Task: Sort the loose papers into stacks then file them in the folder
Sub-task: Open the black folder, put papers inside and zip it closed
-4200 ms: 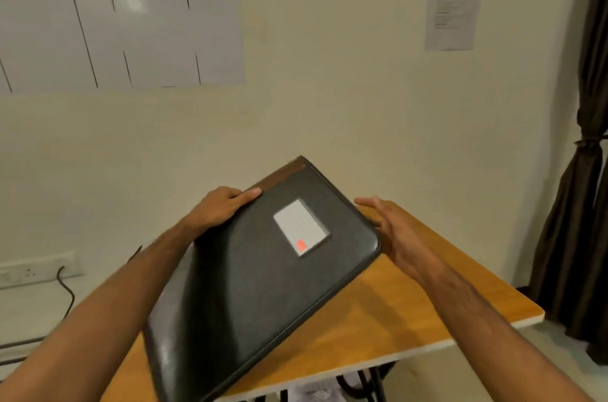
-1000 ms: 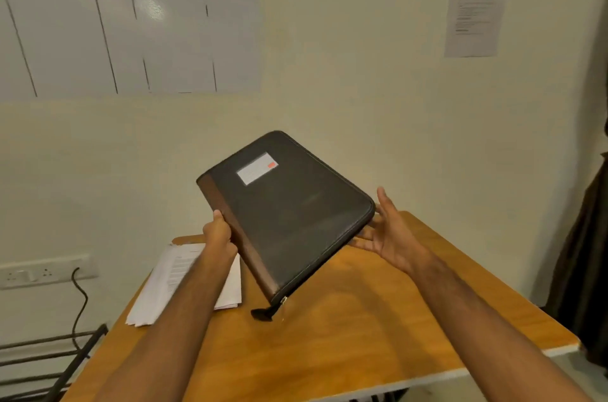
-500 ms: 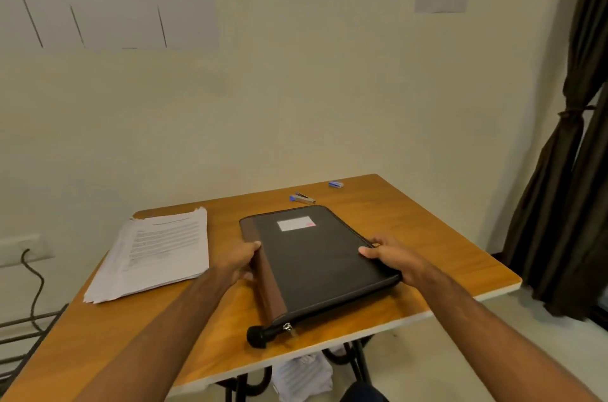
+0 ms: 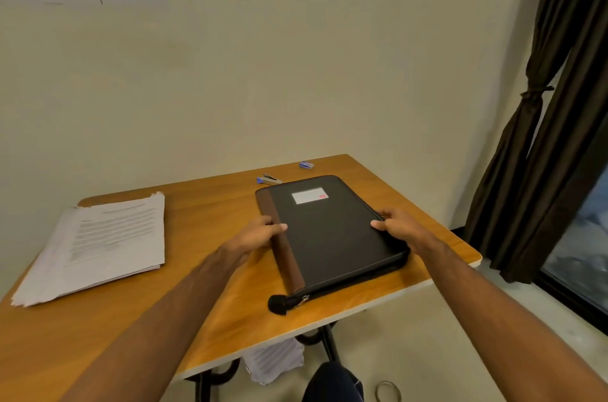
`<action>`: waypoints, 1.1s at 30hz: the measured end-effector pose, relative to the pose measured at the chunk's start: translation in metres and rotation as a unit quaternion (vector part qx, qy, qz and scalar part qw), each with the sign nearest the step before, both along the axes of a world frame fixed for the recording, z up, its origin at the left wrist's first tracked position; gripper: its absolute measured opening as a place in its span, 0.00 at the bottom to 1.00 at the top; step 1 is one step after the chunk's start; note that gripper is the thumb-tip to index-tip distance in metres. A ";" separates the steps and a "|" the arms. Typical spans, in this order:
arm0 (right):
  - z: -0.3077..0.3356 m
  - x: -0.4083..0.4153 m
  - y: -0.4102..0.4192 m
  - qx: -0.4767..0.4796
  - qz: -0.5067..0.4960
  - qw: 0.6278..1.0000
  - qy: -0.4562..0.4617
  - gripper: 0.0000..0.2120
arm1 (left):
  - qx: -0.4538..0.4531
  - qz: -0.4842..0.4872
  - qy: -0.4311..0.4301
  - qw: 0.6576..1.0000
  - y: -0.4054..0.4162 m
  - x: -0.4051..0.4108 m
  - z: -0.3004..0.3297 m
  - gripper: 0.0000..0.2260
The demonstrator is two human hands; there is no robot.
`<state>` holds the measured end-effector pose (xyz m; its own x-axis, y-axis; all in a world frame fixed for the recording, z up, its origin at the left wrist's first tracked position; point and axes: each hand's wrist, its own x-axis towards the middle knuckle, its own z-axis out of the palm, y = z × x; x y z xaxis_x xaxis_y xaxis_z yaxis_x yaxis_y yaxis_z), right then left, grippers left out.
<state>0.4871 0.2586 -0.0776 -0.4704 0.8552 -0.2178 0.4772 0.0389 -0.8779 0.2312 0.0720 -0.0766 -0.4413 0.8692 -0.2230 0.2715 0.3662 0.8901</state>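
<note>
The folder point(image 4: 332, 234) lies flat and zipped on the table point(image 4: 204, 303), papers point(image 4: 98, 243) stacked well to its left. Left hand point(image 4: 256, 235) grips the brown spine, thumb over the top; right hand point(image 4: 398, 229) curls round the opposite zipped edge — both holding. It looks stiff, padded, a touch weighty, probably smooth-skinned. Best purchase is at the edges, and the zipper pull point(image 4: 304, 300) at its near corner — likely the way in.

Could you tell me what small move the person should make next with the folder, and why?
Probably move the right hand to the zip pull at the near corner and start unzipping. The folder lies flat and zipped shut, both hands grip its sides, and the papers wait unfiled beside it.
</note>
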 end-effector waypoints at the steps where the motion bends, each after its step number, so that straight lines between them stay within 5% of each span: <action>1: 0.007 0.002 0.004 0.003 -0.011 1.000 0.002 0.10 | 0.007 -0.010 -0.005 1.000 0.000 0.005 0.003 0.06; 4: 0.040 0.009 0.011 0.002 -0.019 0.999 0.040 0.10 | 0.017 -0.051 -0.002 0.999 0.002 0.007 0.004 0.16; 9: 0.103 -0.004 -0.011 -0.057 0.092 0.966 0.236 0.15 | 0.021 -0.064 0.011 0.998 -0.007 0.003 0.020 0.30; 16: 0.119 -0.097 -0.108 0.001 0.233 0.925 0.300 0.18 | 0.233 0.079 -0.151 0.958 -0.051 -0.029 0.076 0.38; 23: 0.082 -0.162 -0.172 0.110 0.347 0.906 0.216 0.16 | 0.256 0.127 -0.147 0.947 -0.119 -0.079 0.107 0.33; 28: 0.038 -0.181 -0.193 0.183 0.390 0.895 0.116 0.23 | 0.137 0.150 0.051 0.978 -0.149 -0.095 0.089 0.23; 33: -0.001 -0.179 -0.180 0.271 0.348 0.894 -0.072 0.36 | 0.062 0.145 0.220 0.963 -0.157 -0.099 0.044 0.24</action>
<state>0.3077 0.0781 -0.0789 -0.9305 0.3642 0.0397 0.2779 0.7723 -0.5713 0.1322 -0.0855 -0.0323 -0.6972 0.7032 0.1391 0.5352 0.3815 0.7536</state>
